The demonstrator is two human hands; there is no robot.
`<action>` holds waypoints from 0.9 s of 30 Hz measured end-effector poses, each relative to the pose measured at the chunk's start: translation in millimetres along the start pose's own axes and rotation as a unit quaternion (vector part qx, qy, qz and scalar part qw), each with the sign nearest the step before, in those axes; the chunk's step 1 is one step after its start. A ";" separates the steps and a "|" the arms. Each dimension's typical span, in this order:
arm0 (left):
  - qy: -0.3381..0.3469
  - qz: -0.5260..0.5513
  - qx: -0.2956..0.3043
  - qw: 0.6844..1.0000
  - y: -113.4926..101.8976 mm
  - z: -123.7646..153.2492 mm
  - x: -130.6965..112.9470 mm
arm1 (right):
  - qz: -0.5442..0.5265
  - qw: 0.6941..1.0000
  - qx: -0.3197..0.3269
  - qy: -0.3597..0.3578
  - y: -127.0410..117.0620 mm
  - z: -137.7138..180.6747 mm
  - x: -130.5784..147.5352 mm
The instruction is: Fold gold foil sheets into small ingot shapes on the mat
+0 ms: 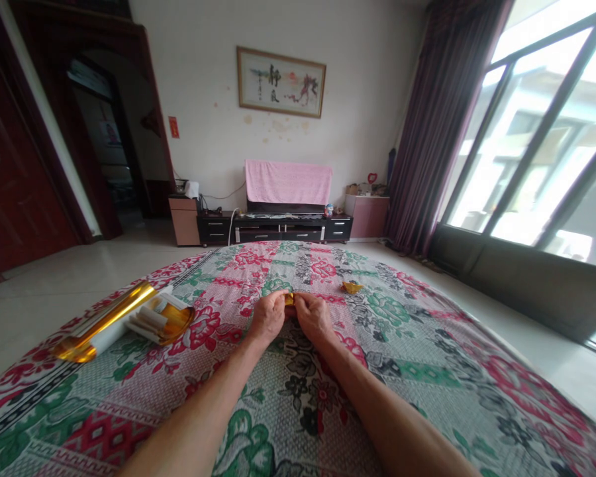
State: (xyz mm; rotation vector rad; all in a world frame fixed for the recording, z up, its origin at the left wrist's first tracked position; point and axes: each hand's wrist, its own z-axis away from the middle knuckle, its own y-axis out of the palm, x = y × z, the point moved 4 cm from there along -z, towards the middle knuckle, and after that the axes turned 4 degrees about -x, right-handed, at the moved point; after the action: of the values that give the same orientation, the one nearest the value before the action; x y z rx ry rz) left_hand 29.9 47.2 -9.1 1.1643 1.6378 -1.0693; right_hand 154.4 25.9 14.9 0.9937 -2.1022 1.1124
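Observation:
Both of my hands meet over the middle of the flowered cloth, pinching a small piece of gold foil paper [289,299] between them. My left hand [269,314] grips its left side with the fingers closed. On the opposite side, my right hand [314,318] holds it between thumb and curled fingers. Most of the piece is hidden by the fingers, so its full shape cannot be made out. A folded gold paper shape [351,287], pointed at its ends, lies on the cloth to the right, apart from my hands.
On the left lie a roll of gold foil paper [116,311] and a white tray [144,331] with white rolls and gold sheets. The flowered cloth [189,411] covers the broad surface. Beyond it stand a low black cabinet [263,235] and a pink cloth [288,180] draped over a screen.

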 end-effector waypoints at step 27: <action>0.043 -0.071 -0.012 0.996 0.0 0.9 -3.5 | 0.035 0.999 0.000 0.011 -0.7 -0.1 1.1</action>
State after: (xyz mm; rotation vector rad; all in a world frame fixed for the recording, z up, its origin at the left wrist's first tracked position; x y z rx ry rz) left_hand 30.8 45.4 -6.1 1.1046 1.8179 -1.0979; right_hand 154.3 25.3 16.0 0.9094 -2.1342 1.1535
